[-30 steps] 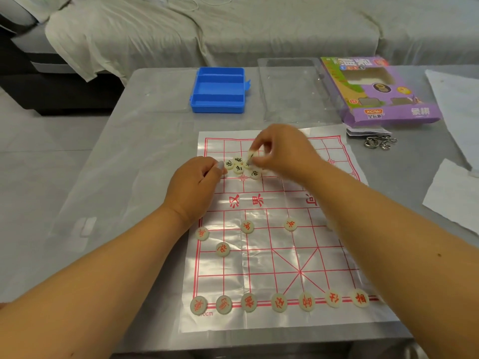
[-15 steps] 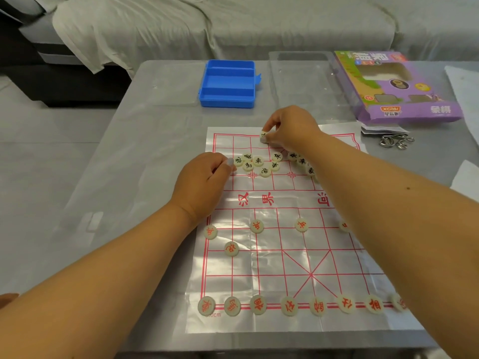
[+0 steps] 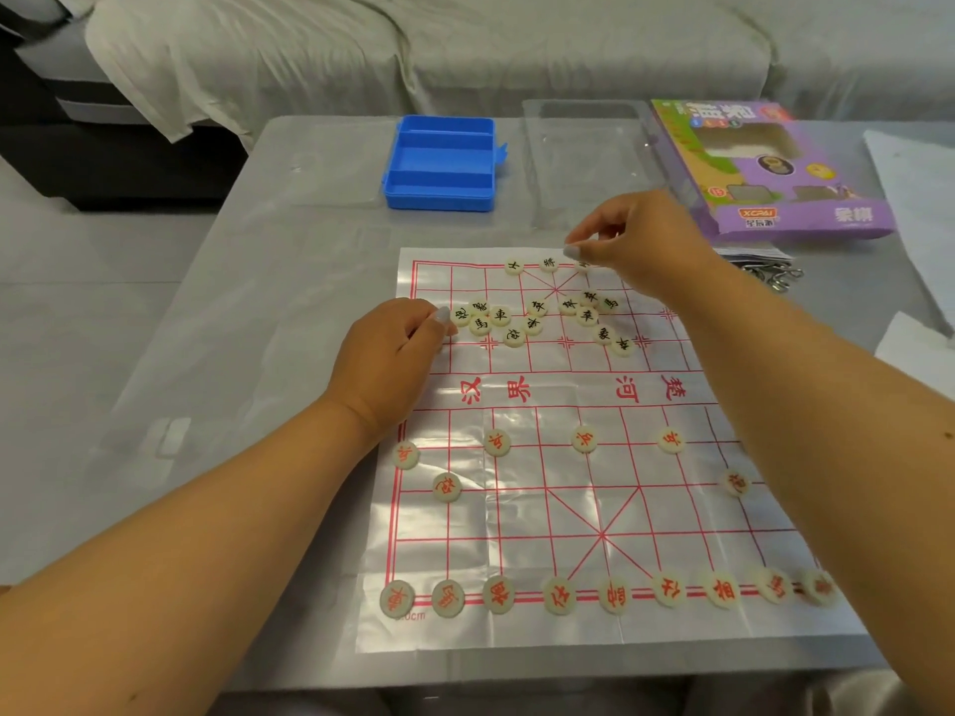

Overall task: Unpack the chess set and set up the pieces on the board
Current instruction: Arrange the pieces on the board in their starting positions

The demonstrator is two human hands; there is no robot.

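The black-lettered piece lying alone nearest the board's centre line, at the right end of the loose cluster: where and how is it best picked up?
That piece is a flat disc lying face up on the thin plastic board. Probably best pinched across its rim with thumb and fingertip, coming from above. Its near and right sides are free; a neighbouring piece crowds its far-left edge.

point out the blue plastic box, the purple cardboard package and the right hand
blue plastic box [image 3: 442, 165]: head view, on its middle divider.
purple cardboard package [image 3: 806, 219]: head view, on its purple front strip.
right hand [image 3: 646, 245]: head view, on the back of the hand.
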